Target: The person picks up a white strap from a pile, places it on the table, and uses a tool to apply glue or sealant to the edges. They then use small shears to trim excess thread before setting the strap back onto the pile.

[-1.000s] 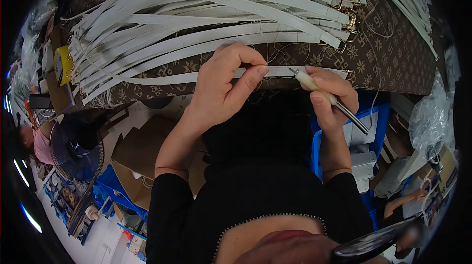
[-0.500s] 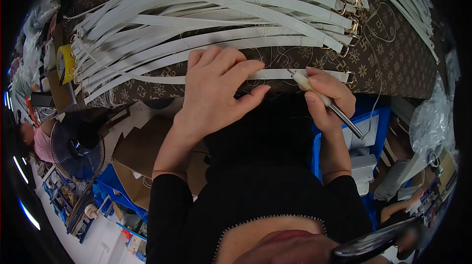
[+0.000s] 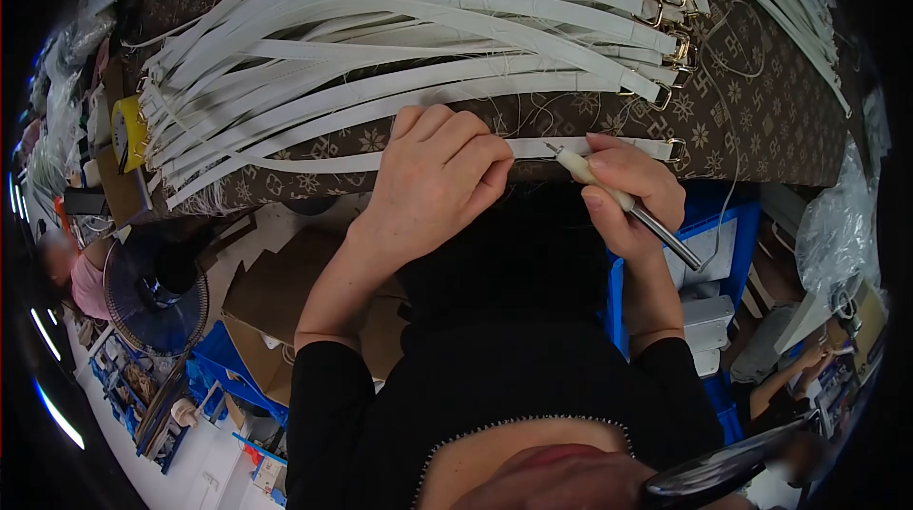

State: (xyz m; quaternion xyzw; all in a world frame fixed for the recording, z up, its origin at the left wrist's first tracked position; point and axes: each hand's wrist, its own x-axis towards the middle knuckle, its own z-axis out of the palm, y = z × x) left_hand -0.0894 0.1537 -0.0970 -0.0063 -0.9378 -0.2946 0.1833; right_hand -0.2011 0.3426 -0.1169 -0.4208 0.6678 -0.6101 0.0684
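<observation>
A single white strap (image 3: 594,147) with a gold buckle at its right end lies along the near edge of the brown patterned cloth. My left hand (image 3: 437,173) is closed on this strap, thumb and forefinger pinched together at its middle. In my right hand (image 3: 632,192) is a pen-like tool (image 3: 623,198) with a pale grip, a metal rear part and a thin cord. Its fine tip points up and left, close over the strap; contact cannot be made out. Beyond my hands lies a pile of white straps (image 3: 380,44) with gold buckles and loose threads.
More white straps (image 3: 780,25) lie at the upper right. A yellow tape roll (image 3: 128,134) stands at the left edge. Below are a fan (image 3: 157,291), a cardboard box (image 3: 276,296) and a blue crate (image 3: 747,244). A co-worker's arm (image 3: 785,382) shows at lower right.
The thumb and forefinger of my left hand have closed from a spread position onto the strap. The tool tip in my right hand has shifted slightly left and down.
</observation>
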